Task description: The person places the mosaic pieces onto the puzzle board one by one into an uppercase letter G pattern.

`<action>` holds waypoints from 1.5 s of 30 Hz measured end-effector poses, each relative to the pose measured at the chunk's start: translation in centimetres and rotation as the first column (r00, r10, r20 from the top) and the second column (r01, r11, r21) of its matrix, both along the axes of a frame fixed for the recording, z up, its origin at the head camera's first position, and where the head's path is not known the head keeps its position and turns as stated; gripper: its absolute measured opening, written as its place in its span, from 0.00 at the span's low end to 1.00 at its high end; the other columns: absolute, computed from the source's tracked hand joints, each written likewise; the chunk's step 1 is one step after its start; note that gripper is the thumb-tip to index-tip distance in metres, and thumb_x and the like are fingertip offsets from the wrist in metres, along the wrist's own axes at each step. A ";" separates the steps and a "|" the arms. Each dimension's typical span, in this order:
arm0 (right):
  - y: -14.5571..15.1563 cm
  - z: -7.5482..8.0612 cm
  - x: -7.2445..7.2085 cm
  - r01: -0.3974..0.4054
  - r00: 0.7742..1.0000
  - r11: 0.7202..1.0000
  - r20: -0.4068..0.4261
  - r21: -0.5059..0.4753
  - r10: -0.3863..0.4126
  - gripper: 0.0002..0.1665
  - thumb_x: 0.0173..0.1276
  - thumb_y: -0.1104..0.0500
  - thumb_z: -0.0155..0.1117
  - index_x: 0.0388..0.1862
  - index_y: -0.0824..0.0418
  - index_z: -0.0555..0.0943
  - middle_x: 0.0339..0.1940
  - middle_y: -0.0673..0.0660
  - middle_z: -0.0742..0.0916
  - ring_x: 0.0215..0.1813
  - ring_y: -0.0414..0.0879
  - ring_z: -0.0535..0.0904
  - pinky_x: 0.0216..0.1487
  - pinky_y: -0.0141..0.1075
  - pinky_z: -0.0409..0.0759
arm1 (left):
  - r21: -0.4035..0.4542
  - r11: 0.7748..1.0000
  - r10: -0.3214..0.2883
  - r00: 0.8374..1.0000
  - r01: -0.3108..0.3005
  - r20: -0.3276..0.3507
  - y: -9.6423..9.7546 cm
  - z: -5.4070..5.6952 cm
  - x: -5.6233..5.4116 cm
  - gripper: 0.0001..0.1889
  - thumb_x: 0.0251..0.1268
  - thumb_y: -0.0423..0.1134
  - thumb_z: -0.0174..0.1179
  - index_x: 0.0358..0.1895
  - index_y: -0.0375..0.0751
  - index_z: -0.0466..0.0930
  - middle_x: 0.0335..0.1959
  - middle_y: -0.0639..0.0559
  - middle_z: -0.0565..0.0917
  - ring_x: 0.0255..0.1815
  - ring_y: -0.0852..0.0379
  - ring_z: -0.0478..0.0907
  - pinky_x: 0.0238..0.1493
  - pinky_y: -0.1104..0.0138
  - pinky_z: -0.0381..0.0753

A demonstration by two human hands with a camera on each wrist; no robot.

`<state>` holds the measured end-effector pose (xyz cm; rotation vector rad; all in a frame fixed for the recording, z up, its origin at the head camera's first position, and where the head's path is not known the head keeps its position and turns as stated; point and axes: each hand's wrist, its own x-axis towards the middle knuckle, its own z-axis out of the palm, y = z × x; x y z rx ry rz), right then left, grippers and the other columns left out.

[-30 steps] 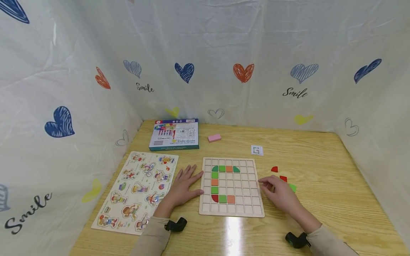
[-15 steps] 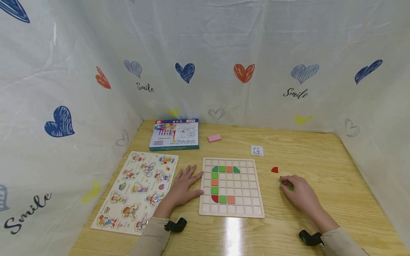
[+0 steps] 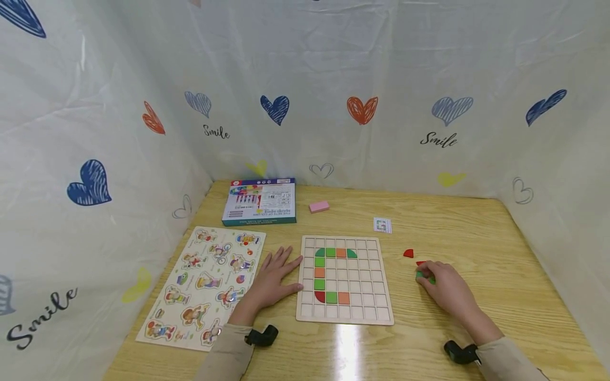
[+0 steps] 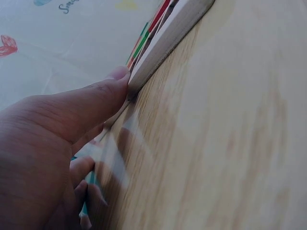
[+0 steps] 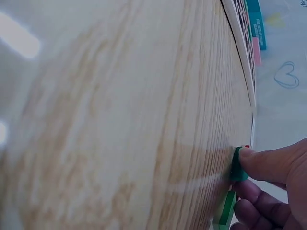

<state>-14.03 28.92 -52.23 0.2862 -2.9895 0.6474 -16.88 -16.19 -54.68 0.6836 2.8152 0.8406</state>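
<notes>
My left hand [image 3: 271, 283] lies with spread fingers at the left edge of a wooden grid board [image 3: 364, 313], its thumb touching the side. Green, orange and dark red tiles on the board form a C-like line. To the right of the board, my right hand [image 3: 445, 288] pinches a dark green tile [image 5: 237, 167] between thumb and fingers, at the tabletop. Below that tile in the right wrist view lies a brighter green tile [image 5: 224, 211]. A red quarter-round tile [image 3: 408, 254] lies farther back, and another red tile [image 3: 420, 263] is partly hidden by the right hand.
A picture puzzle board [image 3: 190, 280] lies on the left, partly under the left forearm. Behind stand a flat box [image 3: 259, 203] and a pink block [image 3: 319, 206]. A small pattern card [image 3: 383, 224] lies beyond the grid board. A printed curtain [image 3: 324, 143] surrounds the table.
My right hand has moved right, from beside the board's edge to the loose tiles, and now pinches the dark green one. The left hand has stayed in place.
</notes>
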 end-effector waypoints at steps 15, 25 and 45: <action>-1.8 0.6 0.5 0.023 0.997 0.981 0.077 -0.192 -0.008 0.09 0.72 0.59 0.68 0.49 0.59 0.84 0.33 0.47 0.85 0.33 0.40 0.79 0.33 0.35 0.78 | -0.002 1.000 -0.001 1.000 0.001 -0.001 -0.1 -0.1 0.0 0.38 0.69 0.62 0.60 0.79 0.56 0.63 0.83 0.47 0.51 0.84 0.46 0.40 0.82 0.48 0.34; -6.9 0.7 1.2 -0.049 0.980 0.912 0.159 -0.408 0.123 0.07 0.69 0.59 0.71 0.44 0.57 0.84 0.30 0.44 0.84 0.31 0.36 0.78 0.33 0.30 0.78 | -0.016 1.000 -0.003 1.000 0.003 0.000 -0.2 -0.3 -0.1 0.39 0.69 0.63 0.60 0.80 0.56 0.62 0.84 0.47 0.50 0.84 0.47 0.39 0.82 0.48 0.33; -12.4 -0.6 1.7 -0.171 0.963 0.926 0.141 -0.337 0.229 0.06 0.66 0.58 0.74 0.38 0.51 0.84 0.28 0.40 0.79 0.30 0.33 0.73 0.32 0.29 0.76 | -0.016 1.000 0.000 1.000 0.000 0.002 -0.1 -0.3 -0.1 0.39 0.69 0.63 0.60 0.80 0.56 0.62 0.84 0.47 0.50 0.84 0.48 0.39 0.82 0.49 0.33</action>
